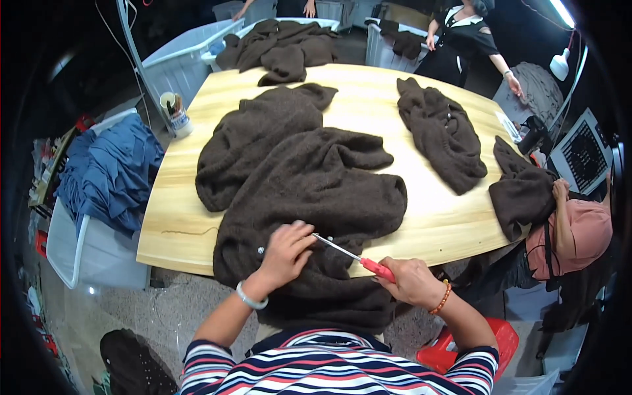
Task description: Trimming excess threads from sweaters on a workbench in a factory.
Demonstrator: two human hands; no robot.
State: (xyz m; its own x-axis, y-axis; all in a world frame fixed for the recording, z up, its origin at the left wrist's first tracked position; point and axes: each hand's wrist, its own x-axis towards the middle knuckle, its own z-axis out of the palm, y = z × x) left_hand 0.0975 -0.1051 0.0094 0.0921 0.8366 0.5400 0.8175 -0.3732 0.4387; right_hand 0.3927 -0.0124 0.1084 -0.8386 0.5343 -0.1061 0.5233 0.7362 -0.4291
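Right now, in the head view, the person's left hand [288, 251] lies flat with fingers spread on a dark brown knitted garment [316, 197], pressing the cloth down near the front edge of the wooden table [421, 217]. The right hand [411, 280] has its grip closed round the red handle of a slim metal tool [352, 257], whose thin shaft reaches left until its tip comes just beside the left fingertips. Whether the tip touches the knit is too small to tell. A small pale button [261, 250] shows on the cloth just left of the left hand.

To do this well, I judge the left hand should keep the knit taut and flat right at the tip, with the fingers clear of the point, and the tool should work shallow so it does not snag the yarn.

The garment lies under both hands, its lower part hanging off the table edge toward the person's striped top. Further back lie a second brown garment [257, 141] touching the first, and a third [444, 135] well apart to the right. A co-worker in a pink top [579, 237] holds another brown piece at the right edge. Blue cloth [112, 171] fills a bin on the left.
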